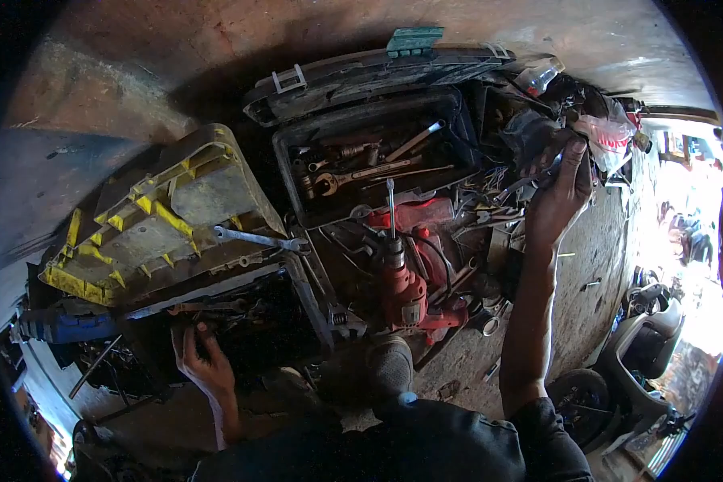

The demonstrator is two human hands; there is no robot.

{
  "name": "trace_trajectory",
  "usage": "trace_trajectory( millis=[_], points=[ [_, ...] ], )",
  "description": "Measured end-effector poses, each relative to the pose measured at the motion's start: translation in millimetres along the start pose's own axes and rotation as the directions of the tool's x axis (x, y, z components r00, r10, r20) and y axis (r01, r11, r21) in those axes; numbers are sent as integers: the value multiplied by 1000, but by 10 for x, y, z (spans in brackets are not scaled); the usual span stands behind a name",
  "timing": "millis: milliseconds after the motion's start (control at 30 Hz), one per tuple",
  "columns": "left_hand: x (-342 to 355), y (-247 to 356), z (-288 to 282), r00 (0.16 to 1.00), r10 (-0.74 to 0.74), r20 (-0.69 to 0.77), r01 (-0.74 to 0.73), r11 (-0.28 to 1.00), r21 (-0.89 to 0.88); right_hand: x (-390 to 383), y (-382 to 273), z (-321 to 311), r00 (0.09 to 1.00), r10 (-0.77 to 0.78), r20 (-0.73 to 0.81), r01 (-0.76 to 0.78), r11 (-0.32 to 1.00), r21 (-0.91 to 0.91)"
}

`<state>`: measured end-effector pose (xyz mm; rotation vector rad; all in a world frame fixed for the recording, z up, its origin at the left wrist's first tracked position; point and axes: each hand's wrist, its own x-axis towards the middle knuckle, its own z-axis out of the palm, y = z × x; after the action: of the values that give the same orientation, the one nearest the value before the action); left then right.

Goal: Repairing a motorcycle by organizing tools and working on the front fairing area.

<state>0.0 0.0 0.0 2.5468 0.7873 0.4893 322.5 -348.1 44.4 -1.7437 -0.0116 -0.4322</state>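
My right hand (pixel 564 189) is raised at the right, its thumb and fingers closed on a shiny metal wrench (pixel 522 186) that points left. My left hand (pixel 205 361) reaches over the near edge of the dark left toolbox (pixel 309 301), fingers apart. Just beyond its fingertips lies a wrench (pixel 213 307), though contact is hard to make out. Another wrench (pixel 261 238) rests across the toolbox's yellow and grey lid (pixel 209 201). A red power drill (pixel 406 297) stands between my arms, its long bit upward.
Behind stands an open black toolbox (pixel 289 173) holding several wrenches and sockets, its lid (pixel 369 84) leaning back. Loose tools and cables clutter the wooden surface (pixel 574 265). At the far right lie a plastic bag (pixel 606 140) and a clear bottle (pixel 541 76). My shoe (pixel 391 365) is close below the drill.
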Motion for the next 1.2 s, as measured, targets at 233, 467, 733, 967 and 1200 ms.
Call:
trace_trajectory(
  millis=[233, 467, 733, 967, 1200],
  points=[
    [-11, -6, -49, 999, -23, 49, 22, 999, 26, -19, -22, 4, 998, 47, -50, -46, 999, 15],
    [6, 36, -18, 999, -33, 31, 33, 999, -9, -187, -86, 25, 963, 258, -72, -258, 966, 12],
    [-13, 15, 9, 994, -78, 77, 81, 996, -31, -409, 62, -121, 763, 603, 233, -646, 697, 310],
    [-23, 41, -21, 998, -34, 60, 37, 998, -54, -484, -42, -57, 633, 595, 495, -770, 421, 479],
    [-72, -63, -18, 993, -56, 106, 58, 998, -16, -472, -123, -120, 656, 564, 502, -753, 442, 487]
  ],
)
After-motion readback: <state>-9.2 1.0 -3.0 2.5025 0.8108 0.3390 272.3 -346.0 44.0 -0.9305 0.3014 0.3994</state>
